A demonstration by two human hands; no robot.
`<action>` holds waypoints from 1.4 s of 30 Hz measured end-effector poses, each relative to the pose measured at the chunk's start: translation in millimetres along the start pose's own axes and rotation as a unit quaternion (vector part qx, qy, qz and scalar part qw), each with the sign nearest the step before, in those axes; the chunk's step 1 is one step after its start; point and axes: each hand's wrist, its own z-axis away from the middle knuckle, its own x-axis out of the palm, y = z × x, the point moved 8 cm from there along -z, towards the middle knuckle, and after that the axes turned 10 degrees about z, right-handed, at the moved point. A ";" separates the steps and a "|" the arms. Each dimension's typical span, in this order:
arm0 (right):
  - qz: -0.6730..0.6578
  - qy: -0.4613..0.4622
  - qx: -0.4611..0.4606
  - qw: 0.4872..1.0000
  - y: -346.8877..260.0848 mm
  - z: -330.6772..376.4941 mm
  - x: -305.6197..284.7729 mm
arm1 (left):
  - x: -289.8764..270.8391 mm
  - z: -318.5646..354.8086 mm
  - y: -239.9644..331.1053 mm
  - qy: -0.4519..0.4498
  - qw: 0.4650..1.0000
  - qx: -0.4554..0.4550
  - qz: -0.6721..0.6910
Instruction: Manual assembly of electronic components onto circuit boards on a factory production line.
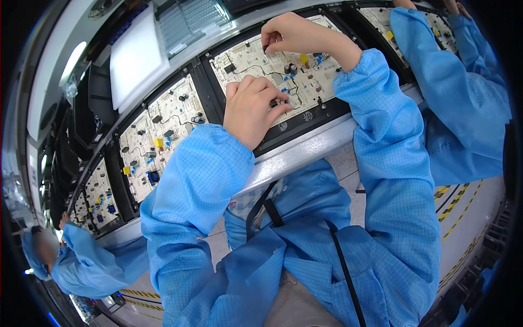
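A cream circuit board (248,60) set in a black frame (217,87) lies under both of my hands. My left hand (248,109) is over its near edge, fingers curled toward the thumb. Dark parts (279,101) show between those fingertips; I cannot tell whether they are held or fixed to the board. Above the far part of the board, my right hand (297,35) is closed in a pinch, with something small and dark at its fingertips. A yellow part (304,59), blue parts (320,56) and dark round capacitors (291,69) stand on the board between my hands.
More framed boards line the rail, including one to the left (163,136). A metal edge (305,143) runs along the near side. A white panel (136,60) and a grey tray (190,22) are beyond it. Co-workers in blue sleeves (457,92) are on both sides.
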 end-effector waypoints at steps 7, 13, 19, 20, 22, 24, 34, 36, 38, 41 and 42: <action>-0.003 0.006 -0.003 1.000 2.3 4.4 0.7 | 0.0 2.1 11.4 0.010 0.999 0.022 -0.044; 0.012 0.012 0.001 1.000 3.9 2.1 -7.6 | -4.4 -1.9 15.0 0.017 0.996 0.031 -0.078; 0.011 0.016 -0.009 1.000 12.8 4.2 -13.2 | 3.2 -10.6 19.7 0.022 0.993 0.049 -0.102; 0.011 0.015 -0.013 1.000 12.0 4.6 -21.1 | 2.7 -9.9 21.8 0.025 0.993 0.046 -0.104; 0.005 0.022 0.002 1.000 16.9 6.1 -39.6 | 6.8 -6.8 30.0 0.014 0.984 0.064 -0.166; -0.013 0.077 0.038 0.996 20.7 12.0 -57.4 | 7.1 -0.9 35.0 0.046 0.980 0.073 -0.179; 0.020 0.019 0.076 0.997 75.3 24.5 -39.0 | 2.5 -1.1 34.3 0.003 0.971 0.052 -0.234; 0.017 -0.010 0.051 0.999 61.0 19.7 -24.7 | -24.1 2.2 29.6 0.042 0.983 0.062 -0.169; 0.016 -0.030 0.067 0.997 62.7 20.5 -18.6 | -56.0 0.0 7.9 0.053 0.984 0.031 -0.166; -0.002 -0.037 0.054 0.998 58.1 17.9 -15.6 | -126.4 12.0 -34.2 0.115 0.976 -0.037 -0.180; 0.000 -0.034 0.058 0.998 62.8 19.4 -16.6 | -145.5 18.1 -57.6 0.130 0.970 -0.086 -0.186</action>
